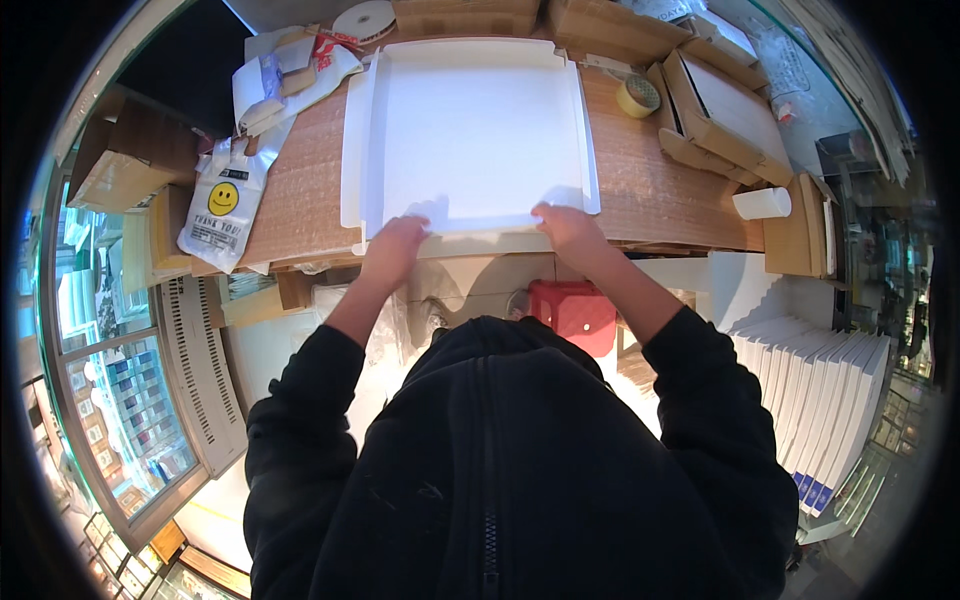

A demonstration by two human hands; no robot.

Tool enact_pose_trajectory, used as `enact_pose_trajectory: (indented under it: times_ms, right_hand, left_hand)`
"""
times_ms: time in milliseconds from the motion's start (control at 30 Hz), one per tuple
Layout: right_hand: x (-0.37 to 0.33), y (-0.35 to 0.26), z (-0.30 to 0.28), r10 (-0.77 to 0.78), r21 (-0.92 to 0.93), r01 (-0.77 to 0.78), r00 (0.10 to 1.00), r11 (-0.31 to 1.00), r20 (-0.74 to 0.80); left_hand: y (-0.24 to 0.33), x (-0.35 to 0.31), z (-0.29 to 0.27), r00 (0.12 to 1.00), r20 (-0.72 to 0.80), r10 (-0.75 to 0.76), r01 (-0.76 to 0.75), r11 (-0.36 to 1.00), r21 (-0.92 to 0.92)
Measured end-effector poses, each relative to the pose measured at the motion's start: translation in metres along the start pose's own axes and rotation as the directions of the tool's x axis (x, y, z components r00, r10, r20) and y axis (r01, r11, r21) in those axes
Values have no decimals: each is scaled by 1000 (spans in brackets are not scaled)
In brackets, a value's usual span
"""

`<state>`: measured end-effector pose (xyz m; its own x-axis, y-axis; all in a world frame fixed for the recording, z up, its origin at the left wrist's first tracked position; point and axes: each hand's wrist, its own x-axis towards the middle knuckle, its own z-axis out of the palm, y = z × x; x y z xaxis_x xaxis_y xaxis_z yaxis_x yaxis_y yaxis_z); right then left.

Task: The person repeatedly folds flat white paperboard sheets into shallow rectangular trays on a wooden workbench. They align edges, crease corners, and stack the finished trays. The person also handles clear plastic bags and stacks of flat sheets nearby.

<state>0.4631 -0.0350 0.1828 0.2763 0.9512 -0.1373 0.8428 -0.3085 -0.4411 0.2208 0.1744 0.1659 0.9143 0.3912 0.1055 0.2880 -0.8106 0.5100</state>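
A flat white carton blank point(470, 130) is spread on the brown table point(660, 190). Its near flap is gripped by the left hand point(393, 245) and right hand point(565, 228), fingers curled closed on its edge. Folding seems underway; an even, square crease is called for.

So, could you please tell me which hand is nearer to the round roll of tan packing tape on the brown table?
Right. The right hand rests on the flat white cardboard box's near edge, below-left of the tape roll; the left hand sits farther left.
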Motion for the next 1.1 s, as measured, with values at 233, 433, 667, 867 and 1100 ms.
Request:
enact_pose_trajectory:
  times_ms: [233, 433, 667, 867, 1100]
  right_hand:
    - [44, 5, 1, 132, -213, -170, 974, 962, -182]
    - [35, -9, 20, -154, -100, 136, 969, 986, -195]
    - [32, -38, 38, -321, -85, 310, 899, 947, -297]
    - [40, -33, 34, -346, -154, 322, 923, 934, -168]
    - [27, -9, 8, -199, -237, 189, 980, 953, -19]
  left_hand:
    - [3, 26, 17, 956, -46, 291, -267, 921, 284]
    - [1, 22, 12, 904, 49, 425, -417, 850, 322]
    - [11, 34, 6, 919, 202, 338, -389, 856, 341]
    - [18, 29, 26, 953, 34, 300, -294, 898, 327]
    - [-13, 32, 2, 984, 135, 118, -149, 956, 253]
